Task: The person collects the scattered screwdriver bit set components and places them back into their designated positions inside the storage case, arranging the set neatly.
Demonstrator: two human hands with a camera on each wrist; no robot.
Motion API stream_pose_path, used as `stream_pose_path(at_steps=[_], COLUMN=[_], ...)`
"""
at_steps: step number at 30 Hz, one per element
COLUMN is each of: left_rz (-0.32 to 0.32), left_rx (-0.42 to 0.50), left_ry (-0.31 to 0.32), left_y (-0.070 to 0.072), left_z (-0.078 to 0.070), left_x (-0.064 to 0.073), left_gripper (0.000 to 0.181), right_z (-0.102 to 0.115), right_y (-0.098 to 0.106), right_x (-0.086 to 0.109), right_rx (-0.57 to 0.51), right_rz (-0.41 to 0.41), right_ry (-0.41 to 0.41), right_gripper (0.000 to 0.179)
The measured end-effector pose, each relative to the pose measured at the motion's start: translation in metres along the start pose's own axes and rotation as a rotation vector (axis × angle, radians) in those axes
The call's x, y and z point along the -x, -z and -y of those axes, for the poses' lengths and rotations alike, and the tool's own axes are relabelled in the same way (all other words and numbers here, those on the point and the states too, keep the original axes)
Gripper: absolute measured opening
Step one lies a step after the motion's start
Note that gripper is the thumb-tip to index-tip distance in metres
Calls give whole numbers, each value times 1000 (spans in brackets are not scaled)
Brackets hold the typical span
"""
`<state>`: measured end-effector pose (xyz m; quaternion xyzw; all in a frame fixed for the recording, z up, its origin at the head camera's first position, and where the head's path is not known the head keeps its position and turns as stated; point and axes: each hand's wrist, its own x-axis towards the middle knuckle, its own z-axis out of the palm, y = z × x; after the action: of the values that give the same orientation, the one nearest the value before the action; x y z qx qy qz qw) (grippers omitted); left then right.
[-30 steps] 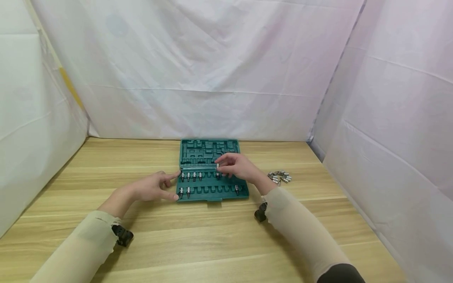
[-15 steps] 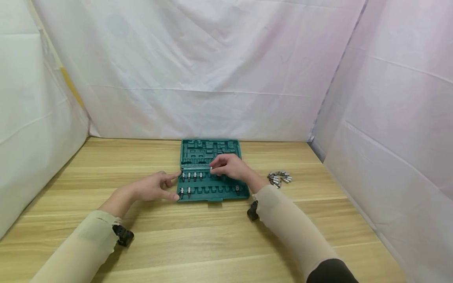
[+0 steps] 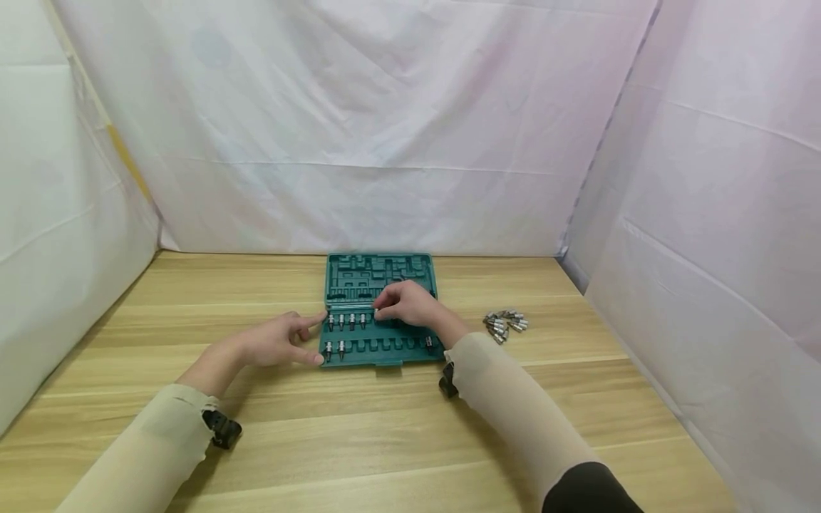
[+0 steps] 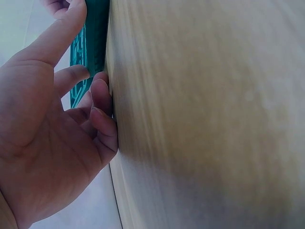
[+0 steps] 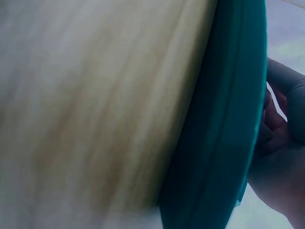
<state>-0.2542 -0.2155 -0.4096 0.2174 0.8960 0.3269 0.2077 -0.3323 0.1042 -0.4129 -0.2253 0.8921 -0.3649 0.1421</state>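
Observation:
An open green plastic socket case (image 3: pixel 360 362) lies on the wooden table, its lid laid back. My left hand (image 3: pixel 276 342) touches its left edge with the extended thumb and index finger; in the left wrist view the other fingers curl loosely beside the case. Over the back row, my right hand (image 3: pixel 412 304) pinches a small silver bit socket (image 3: pixel 376 312) between thumb and fingertips, mostly hidden by the hand. Several bit sockets (image 3: pixel 352 321) sit in the back row's left slots. Two more bit sockets (image 3: pixel 341 348) stand at the front left, and one bit socket (image 3: pixel 429 343) at the front right.
A loose pile of silver bit sockets (image 3: pixel 507 323) lies on the wooden table (image 3: pixel 359 434) to the right of the case. White cloth walls (image 3: pixel 359 142) close off the back and both sides.
My right hand has shifted left along the back row with the bit socket, coming down next to the seated ones. The left hand has stayed at the case's edge.

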Motion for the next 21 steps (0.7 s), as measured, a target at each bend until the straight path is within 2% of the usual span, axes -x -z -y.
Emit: stream_pose_path(at_steps=[11,21], left_rz=[-3,-3], left_rx=[0,0], left_ry=[-2,-5], left_y=[0,0], left_z=[0,-1], left_x=[0,0], left_gripper=[102,102], right_z=[0,0], right_y=[-3,-4], right_x=[-4,-4], right_rx=[83,46], right_rz=[37,27], right_ry=[-5,-5], right_gripper=[19,9])
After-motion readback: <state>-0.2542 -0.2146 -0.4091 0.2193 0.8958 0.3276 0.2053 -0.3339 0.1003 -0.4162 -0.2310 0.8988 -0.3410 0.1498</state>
